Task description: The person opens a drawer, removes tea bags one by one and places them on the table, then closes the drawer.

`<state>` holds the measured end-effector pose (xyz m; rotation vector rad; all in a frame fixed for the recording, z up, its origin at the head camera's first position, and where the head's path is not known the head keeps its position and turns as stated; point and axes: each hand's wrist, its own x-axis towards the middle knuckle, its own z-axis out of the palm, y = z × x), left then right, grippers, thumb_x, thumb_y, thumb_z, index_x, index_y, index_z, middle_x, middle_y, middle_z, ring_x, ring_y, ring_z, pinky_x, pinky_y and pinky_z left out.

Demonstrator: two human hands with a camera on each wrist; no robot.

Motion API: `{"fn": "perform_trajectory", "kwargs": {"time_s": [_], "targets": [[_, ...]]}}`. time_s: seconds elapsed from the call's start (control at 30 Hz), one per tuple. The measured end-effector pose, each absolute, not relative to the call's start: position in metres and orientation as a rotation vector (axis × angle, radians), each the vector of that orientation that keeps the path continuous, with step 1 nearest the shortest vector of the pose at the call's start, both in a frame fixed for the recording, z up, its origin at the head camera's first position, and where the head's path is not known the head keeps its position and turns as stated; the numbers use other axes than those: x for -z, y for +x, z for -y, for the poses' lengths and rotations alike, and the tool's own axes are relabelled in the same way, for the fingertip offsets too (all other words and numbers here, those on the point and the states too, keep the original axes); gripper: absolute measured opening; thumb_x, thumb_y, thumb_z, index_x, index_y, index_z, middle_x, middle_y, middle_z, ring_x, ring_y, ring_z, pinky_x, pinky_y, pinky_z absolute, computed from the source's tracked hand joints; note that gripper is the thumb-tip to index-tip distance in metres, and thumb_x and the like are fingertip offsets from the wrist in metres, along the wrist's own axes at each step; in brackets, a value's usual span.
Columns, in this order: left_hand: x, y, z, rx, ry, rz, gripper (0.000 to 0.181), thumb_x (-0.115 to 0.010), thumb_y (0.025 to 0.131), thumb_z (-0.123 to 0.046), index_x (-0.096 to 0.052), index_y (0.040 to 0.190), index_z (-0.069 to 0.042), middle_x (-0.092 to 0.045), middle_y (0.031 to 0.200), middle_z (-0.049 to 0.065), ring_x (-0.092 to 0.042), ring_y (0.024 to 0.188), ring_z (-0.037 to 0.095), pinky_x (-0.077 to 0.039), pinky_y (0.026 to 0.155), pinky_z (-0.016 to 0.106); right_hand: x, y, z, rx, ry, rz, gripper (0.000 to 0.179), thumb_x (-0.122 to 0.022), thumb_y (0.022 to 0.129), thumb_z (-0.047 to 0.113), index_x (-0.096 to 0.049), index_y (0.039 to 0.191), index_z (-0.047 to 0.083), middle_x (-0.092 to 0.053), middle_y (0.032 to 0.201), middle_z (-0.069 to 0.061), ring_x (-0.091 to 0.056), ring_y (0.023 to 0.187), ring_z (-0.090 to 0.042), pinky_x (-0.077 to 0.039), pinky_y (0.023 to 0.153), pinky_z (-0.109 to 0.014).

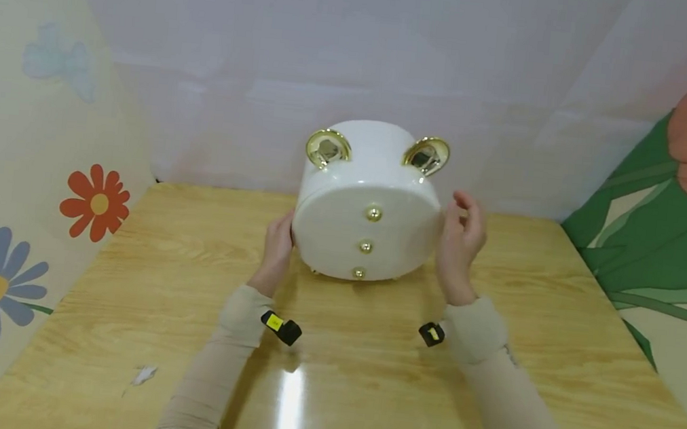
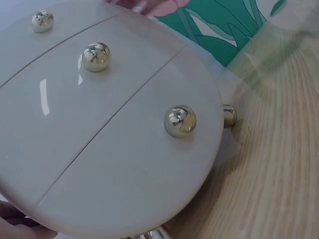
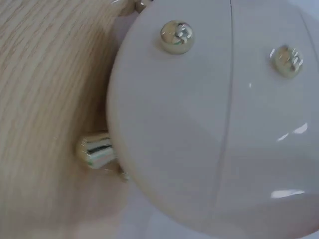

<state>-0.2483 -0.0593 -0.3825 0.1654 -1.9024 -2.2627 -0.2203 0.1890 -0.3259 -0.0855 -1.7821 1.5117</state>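
A glossy white box (image 1: 372, 234) with a rounded front stands on the table, with two gold ears on top and three round gold knobs down its front. Seams split the front into three drawers, as the left wrist view of the box (image 2: 99, 129) shows. My left hand (image 1: 277, 244) rests against the box's left side, its fingertips partly hidden behind it. Beside the right side is my right hand (image 1: 461, 245), fingers raised and loosely bent; whether it touches the box is unclear. Short gold feet, such as the foot (image 3: 97, 149), show under the box.
The box stands on a wood-grain table (image 1: 356, 352), near a pale back wall (image 1: 240, 62). A small white scrap or mark (image 1: 144, 375) is at the left front. Flower-patterned panels border the table on both sides.
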Motion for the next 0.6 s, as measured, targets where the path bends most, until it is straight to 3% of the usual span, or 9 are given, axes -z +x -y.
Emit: {"fn": "perform_trajectory", "kwargs": {"time_s": [0.13, 0.27, 0.47, 0.6], "targets": [[0.361, -0.228, 0.057, 2.278, 0.207, 1.91, 0.034, -0.045, 0.095, -0.022, -0.055, 0.063, -0.017, -0.048, 0.059, -0.007, -0.046, 0.06, 0.006, -0.04, 0.058, 0.02, 0.319, -0.209, -0.177, -1.178, 0.287, 1.707, 0.018, -0.058, 0.081, -0.003, -0.06, 0.096, -0.012, -0.056, 0.083, -0.023, -0.048, 0.077, -0.015, -0.04, 0.072, -0.018], [0.356, -0.223, 0.054, 2.297, 0.207, 1.9, 0.034, -0.043, 0.096, -0.021, -0.056, 0.066, -0.014, -0.05, 0.061, -0.006, -0.046, 0.061, 0.006, -0.041, 0.06, 0.021, 0.317, -0.206, -0.166, -1.026, 0.58, 1.749, 0.016, -0.062, 0.077, -0.001, -0.061, 0.09, -0.01, -0.06, 0.07, -0.02, -0.053, 0.059, -0.021, -0.045, 0.057, -0.018], [0.381, -0.235, 0.055, 2.28, 0.188, 1.854, 0.032, -0.044, 0.096, -0.026, -0.065, 0.083, -0.006, -0.056, 0.067, -0.005, -0.05, 0.064, 0.007, -0.042, 0.06, 0.02, 0.318, -0.202, -0.149, -0.819, 0.756, 1.926, 0.023, -0.069, 0.075, 0.006, -0.061, 0.091, -0.008, -0.063, 0.072, -0.016, -0.059, 0.056, -0.022, -0.051, 0.047, -0.027], [0.384, -0.235, 0.053, 2.293, 0.185, 1.818, 0.031, -0.044, 0.096, -0.025, -0.06, 0.075, -0.01, -0.053, 0.065, -0.004, -0.048, 0.062, 0.007, -0.042, 0.059, 0.02, 0.318, -0.203, -0.142, -0.726, 0.755, 1.975, 0.024, -0.073, 0.074, 0.008, -0.061, 0.09, -0.005, -0.064, 0.072, -0.014, -0.06, 0.056, -0.021, -0.052, 0.049, -0.026]]}}
